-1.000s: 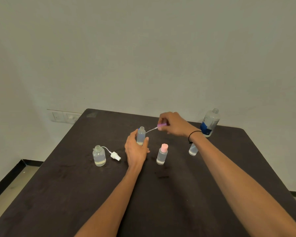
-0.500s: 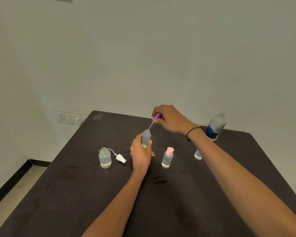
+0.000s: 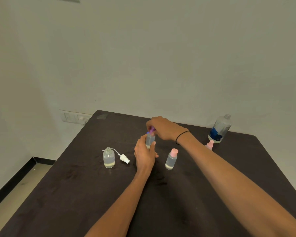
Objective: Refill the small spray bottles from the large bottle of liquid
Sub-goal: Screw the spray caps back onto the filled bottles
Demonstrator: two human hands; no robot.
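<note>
Both hands mid-table, far from edges: left hand [image 3: 144, 155] fingers around small bottle [image 3: 150, 140], right hand [image 3: 162, 128] fingers pinching purple cap [image 3: 152, 130].

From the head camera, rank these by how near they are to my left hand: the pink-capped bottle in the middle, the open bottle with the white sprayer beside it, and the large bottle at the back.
1. Pink-capped bottle, just right of the left hand.
2. Open bottle, to its left, slightly farther off.
3. Large bottle, far right at the table's back edge.
</note>
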